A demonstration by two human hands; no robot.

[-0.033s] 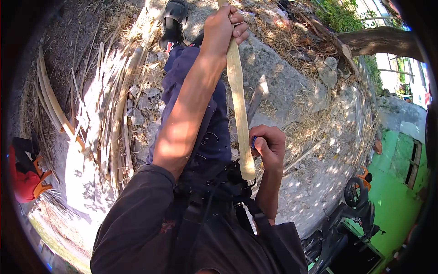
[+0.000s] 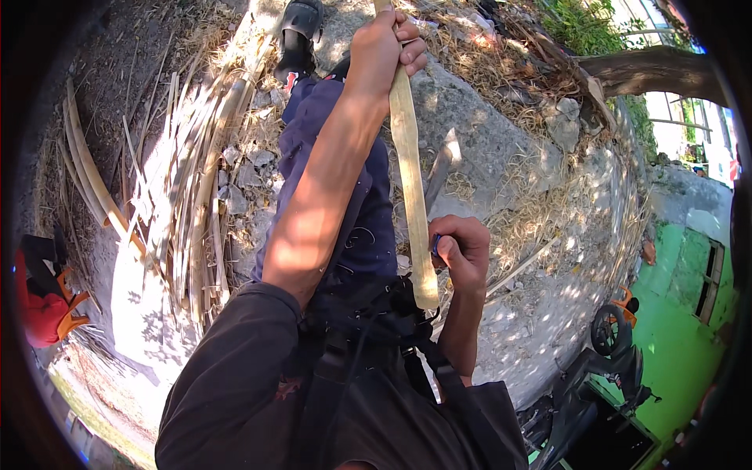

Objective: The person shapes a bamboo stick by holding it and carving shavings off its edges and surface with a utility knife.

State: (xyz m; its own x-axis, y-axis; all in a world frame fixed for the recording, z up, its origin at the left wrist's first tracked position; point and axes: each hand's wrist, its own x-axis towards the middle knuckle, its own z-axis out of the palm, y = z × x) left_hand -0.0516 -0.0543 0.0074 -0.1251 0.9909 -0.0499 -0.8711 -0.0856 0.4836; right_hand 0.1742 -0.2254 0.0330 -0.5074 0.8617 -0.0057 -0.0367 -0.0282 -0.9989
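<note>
Gripped in my left hand, at the top of the view, is a long flat strip of pale bamboo. It runs down toward my waist, and its lower end lies before my dark clothing. My right hand is closed beside the strip's lower part, around the handle of a knife. A bit of blue shows at that grip. The knife's long grey blade points away from me, partly hidden behind the strip. Whether its edge touches the bamboo I cannot tell.
A heap of split bamboo strips lies on the ground to the left. Someone in red is at the far left edge. A large flat stone lies ahead. A motorcycle stands at lower right by a green wall.
</note>
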